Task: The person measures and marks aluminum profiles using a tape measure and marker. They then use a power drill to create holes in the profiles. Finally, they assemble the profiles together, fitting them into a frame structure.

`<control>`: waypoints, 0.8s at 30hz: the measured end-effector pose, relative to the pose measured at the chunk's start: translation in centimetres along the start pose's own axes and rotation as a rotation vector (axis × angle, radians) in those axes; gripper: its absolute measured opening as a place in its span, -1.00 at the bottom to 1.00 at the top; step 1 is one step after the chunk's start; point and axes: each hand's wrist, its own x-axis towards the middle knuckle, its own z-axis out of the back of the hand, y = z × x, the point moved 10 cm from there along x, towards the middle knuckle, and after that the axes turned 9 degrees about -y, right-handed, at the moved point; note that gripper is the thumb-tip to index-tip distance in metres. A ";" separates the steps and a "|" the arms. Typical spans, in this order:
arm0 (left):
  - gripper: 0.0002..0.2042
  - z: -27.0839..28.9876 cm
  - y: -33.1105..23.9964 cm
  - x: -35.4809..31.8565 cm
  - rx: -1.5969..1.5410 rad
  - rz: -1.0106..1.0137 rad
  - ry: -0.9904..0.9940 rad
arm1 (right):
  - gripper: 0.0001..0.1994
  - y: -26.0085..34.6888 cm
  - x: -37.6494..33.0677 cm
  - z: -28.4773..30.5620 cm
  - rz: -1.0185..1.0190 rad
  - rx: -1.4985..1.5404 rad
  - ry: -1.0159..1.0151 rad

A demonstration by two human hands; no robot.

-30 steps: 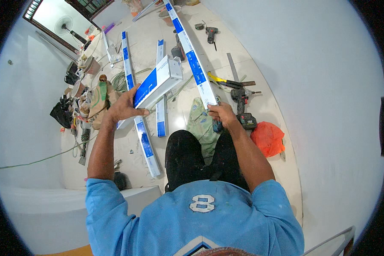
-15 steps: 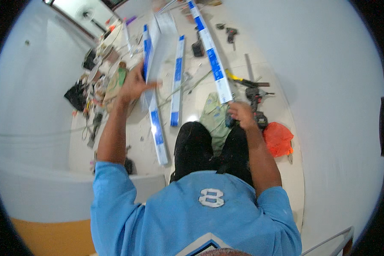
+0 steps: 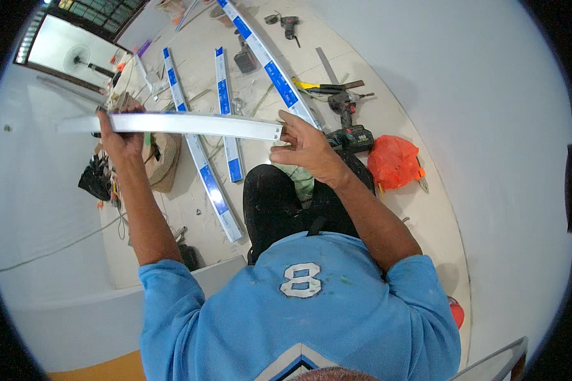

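A long white metal profile (image 3: 190,123) lies crosswise in the air in front of me, with small holes in its right end. My left hand (image 3: 122,141) is closed round its left part. At the right end is my right hand (image 3: 314,152), thumb and fingers apart around the tip; whether they touch it is hard to see. Below, on the floor, are a left profile with blue film (image 3: 205,168), a shorter middle profile (image 3: 229,149) and a long right profile (image 3: 267,60) whose near end is by my right hand.
Right of my knees are a cordless drill (image 3: 346,117), a yellow-handled tool (image 3: 308,85) and an orange plastic bag (image 3: 395,162). Another power tool (image 3: 290,26) and a black battery (image 3: 245,60) lie farther off. A sack (image 3: 165,162) and a black bag (image 3: 95,178) stand at left. White walls flank both sides.
The held profile has swung from pointing away to lying crosswise. My right hand has left the near end of the right floor profile and come to the held profile's right end.
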 end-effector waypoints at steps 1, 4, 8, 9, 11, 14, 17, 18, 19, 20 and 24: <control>-0.52 1.5 0.6 0.1 -0.019 0.002 -0.011 | -0.13 1.4 -0.3 0.1 0.047 -0.118 -0.037; -0.48 4.9 5.0 -0.6 -0.140 0.146 -0.163 | -0.39 4.7 -1.0 1.2 0.192 -0.315 -0.195; -0.38 11.4 10.2 -1.1 -0.151 0.272 -0.249 | -0.45 7.9 -2.7 0.2 0.256 -0.331 -0.244; -0.37 13.0 11.4 -1.1 -0.167 0.312 -0.241 | -0.47 8.6 -2.9 -0.2 0.294 -0.348 -0.253; -0.40 16.5 14.0 -1.7 -0.223 0.356 -0.351 | -0.50 9.6 -3.4 -1.0 0.349 -0.371 -0.255; -0.38 15.9 17.8 -4.9 -0.186 0.355 -0.399 | -0.52 10.6 -4.1 -1.4 0.405 -0.425 -0.251; -0.33 16.0 19.6 -7.1 -0.164 0.375 -0.458 | -0.51 11.5 -4.6 -2.4 0.469 -0.482 -0.220; -0.32 15.6 20.0 -7.5 -0.173 0.381 -0.452 | -0.51 11.7 -4.7 -2.6 0.486 -0.497 -0.218; -0.30 15.3 20.3 -7.8 -0.182 0.388 -0.446 | -0.52 11.8 -4.7 -2.8 0.503 -0.513 -0.217; -0.29 15.2 20.6 -8.1 -0.191 0.395 -0.441 | -0.51 12.1 -4.9 -2.9 0.517 -0.496 -0.215; -0.29 14.4 21.6 -8.8 -0.278 0.462 -0.370 | -0.51 12.8 -5.3 -3.5 0.549 -0.470 -0.212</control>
